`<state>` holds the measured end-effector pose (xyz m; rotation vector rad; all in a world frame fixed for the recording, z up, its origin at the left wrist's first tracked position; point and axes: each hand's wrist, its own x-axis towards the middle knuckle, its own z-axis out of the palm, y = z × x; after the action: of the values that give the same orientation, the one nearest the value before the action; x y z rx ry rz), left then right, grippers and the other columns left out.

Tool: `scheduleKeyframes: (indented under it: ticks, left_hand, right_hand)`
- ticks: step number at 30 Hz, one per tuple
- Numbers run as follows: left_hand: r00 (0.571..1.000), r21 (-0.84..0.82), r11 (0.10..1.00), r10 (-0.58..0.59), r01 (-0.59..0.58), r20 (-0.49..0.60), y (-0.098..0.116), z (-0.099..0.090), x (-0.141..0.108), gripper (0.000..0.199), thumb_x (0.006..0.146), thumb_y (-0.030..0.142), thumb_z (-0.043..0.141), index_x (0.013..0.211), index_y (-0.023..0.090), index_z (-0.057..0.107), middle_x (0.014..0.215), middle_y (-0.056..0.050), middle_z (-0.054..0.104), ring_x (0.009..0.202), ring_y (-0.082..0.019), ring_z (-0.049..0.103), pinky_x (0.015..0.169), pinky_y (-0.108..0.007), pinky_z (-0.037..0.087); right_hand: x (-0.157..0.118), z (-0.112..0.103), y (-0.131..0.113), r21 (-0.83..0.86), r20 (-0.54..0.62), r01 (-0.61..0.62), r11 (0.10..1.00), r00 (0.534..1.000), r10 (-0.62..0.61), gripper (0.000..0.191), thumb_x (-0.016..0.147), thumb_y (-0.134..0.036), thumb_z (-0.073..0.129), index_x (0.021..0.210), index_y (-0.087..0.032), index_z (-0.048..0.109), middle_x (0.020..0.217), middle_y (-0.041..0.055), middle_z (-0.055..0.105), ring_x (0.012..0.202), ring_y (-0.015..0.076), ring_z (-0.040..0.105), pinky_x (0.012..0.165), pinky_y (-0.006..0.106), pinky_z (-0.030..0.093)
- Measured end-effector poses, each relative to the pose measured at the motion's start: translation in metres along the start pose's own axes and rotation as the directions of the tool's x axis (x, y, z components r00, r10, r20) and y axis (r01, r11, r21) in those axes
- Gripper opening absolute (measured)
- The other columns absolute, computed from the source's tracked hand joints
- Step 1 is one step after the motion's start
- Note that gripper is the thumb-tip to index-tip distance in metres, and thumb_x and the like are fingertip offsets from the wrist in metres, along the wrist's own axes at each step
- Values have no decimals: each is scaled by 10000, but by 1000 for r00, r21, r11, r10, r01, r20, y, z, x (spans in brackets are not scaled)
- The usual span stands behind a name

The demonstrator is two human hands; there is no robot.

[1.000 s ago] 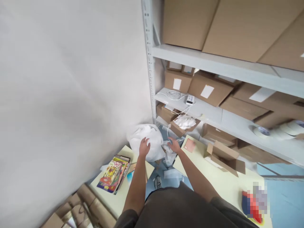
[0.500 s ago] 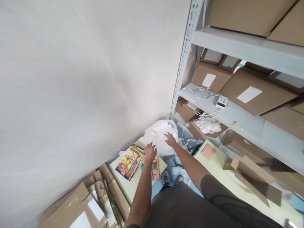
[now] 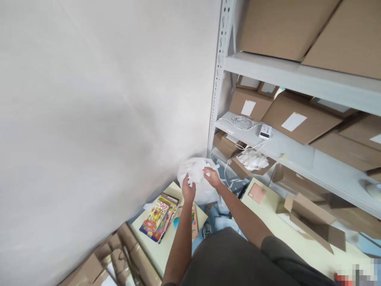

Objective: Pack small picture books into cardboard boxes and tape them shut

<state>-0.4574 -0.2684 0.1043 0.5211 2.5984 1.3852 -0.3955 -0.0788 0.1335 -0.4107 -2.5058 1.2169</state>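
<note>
A white plastic bag (image 3: pixel 204 194) with crumpled white material at its top stands by the wall, below the end of the shelving. My left hand (image 3: pixel 188 188) is over the bag's left side, thumb and fingers apart, with nothing visibly gripped. At the upper right of the bag, my right hand (image 3: pixel 211 177) has its fingers curled together at the white material; what lies between them is too small to make out. Colourful booklets (image 3: pixel 159 219) lie on a pale yellow table (image 3: pixel 149 250) left of my left forearm.
Metal shelving (image 3: pixel 297 71) holds cardboard boxes (image 3: pixel 300 119), a coiled white cable (image 3: pixel 242 123) and a small white device (image 3: pixel 264 131). An open carton (image 3: pixel 315 222) sits on a second pale table (image 3: pixel 262 214) at the right. Cardboard pieces (image 3: pixel 138 258) lean at the lower left.
Both hands have come to the top of the bag, and the right fingers have curled inward. The camera view has shifted, and a blurred patch with something red appears at the lower right.
</note>
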Motion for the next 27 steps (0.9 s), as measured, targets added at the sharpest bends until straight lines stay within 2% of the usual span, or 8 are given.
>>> scheduleKeyframes:
  ticks: [3, 7, 12, 16, 18, 21, 25, 27]
  left_hand:
    - [991, -60, 994, 101, -96, 88, 21, 7, 16, 783, 814, 94, 581, 1578, 241, 493, 1528, -101, 600, 1315, -254, 617, 1022, -413, 595]
    - [915, -105, 943, 332, -316, 229, 61, 19, 21, 464, 814, 61, 554, 1155, 255, 802, 1356, -57, 724, 1335, -257, 611, 1165, -466, 515]
    - [869, -237, 894, 433, -381, 238, 110, 51, -4, 153, 911, 244, 650, 907, 239, 803, 1101, -80, 802, 1107, -233, 727, 997, -397, 604]
    - [820, -231, 841, 533, -488, 209, 136, 88, -38, 136, 916, 220, 655, 892, 238, 788, 976, -52, 813, 951, -203, 758, 882, -345, 618]
    - [759, -183, 788, 616, -588, 211, 150, 109, -61, 145, 897, 163, 669, 893, 245, 788, 996, -53, 814, 963, -207, 756, 916, -354, 613]
    - [629, -133, 676, 728, -724, 275, 175, 143, -109, 183, 844, 98, 709, 899, 250, 794, 1148, -79, 793, 1094, -249, 727, 987, -397, 605]
    - [431, -228, 551, 801, -803, 416, 203, 180, -187, 257, 845, 124, 723, 1054, 252, 800, 1316, -102, 728, 1230, -283, 662, 1055, -450, 585]
    - [383, -309, 545, 804, -779, 454, 209, 193, -218, 298, 890, 178, 695, 1167, 254, 777, 1339, -103, 713, 1270, -278, 642, 1110, -468, 553]
  right_hand:
    - [-16, -23, -2, 63, -28, 46, 997, 999, -44, 166, 909, -239, 572, 900, -247, 738, 1216, 81, 781, 1351, 250, 622, 1163, 428, 466]
    - [-49, -58, 5, 92, -112, 25, 995, 994, -14, 171, 910, -230, 561, 949, -245, 728, 1223, 81, 777, 1306, 242, 649, 1149, 419, 480]
    - [-96, -98, 21, 92, -309, -149, 984, 935, 171, 296, 895, -250, 561, 1141, -232, 724, 1298, 114, 727, 1166, 260, 693, 1015, 416, 561]
    - [-145, -123, 33, 326, -400, -162, 931, 869, 291, 441, 854, -280, 616, 1289, -247, 684, 1274, 106, 722, 1039, 255, 710, 881, 403, 592]
    - [-175, -135, 36, 500, -360, -92, 861, 882, 303, 477, 850, -327, 668, 1324, -271, 673, 1254, 81, 738, 1060, 256, 707, 904, 407, 582]
    - [-222, -155, 40, 637, -343, -58, 769, 872, 350, 429, 845, -448, 755, 1223, -247, 720, 1135, 57, 770, 1019, 249, 700, 918, 396, 564]
    - [-292, -188, 55, 685, -424, -134, 716, 726, 541, 451, 854, -635, 730, 959, -197, 743, 898, 53, 774, 827, 229, 691, 756, 339, 554]
    - [-330, -206, 65, 700, -455, -164, 695, 647, 611, 523, 850, -712, 688, 870, -192, 734, 810, 60, 764, 772, 231, 689, 707, 326, 538]
